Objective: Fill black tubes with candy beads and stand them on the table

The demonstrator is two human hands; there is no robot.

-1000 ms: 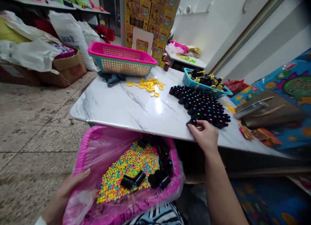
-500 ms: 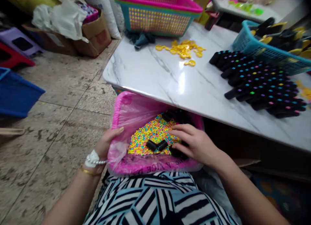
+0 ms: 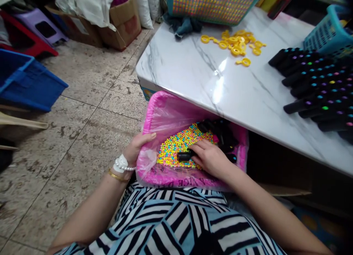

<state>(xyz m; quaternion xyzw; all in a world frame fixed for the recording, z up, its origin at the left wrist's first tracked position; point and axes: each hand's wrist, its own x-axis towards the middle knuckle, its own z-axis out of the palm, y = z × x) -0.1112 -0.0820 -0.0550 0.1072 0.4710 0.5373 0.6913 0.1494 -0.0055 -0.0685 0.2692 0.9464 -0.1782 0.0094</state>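
A pink basket lined with clear plastic rests on my lap, against the table edge. My left hand is closed round its left rim, thumb over the top. Inside lies a spread of small coloured balls, yellow, pink and blue. My right hand reaches into the basket, fingers bent over a short black tube on the balls; its fingertips are partly hidden. More black tubes are heaped at the basket's right end.
On the marbled table lie yellow ring-shaped pieces, a dark cloth and rows of black tubes with coloured ball ends. Behind stand a teal basket and a blue basket. A blue crate sits on the floor.
My right hand has moved left and down onto the black tubes lying on the balls. The view has shifted, so everything appears further right or lower. My left hand keeps its hold.
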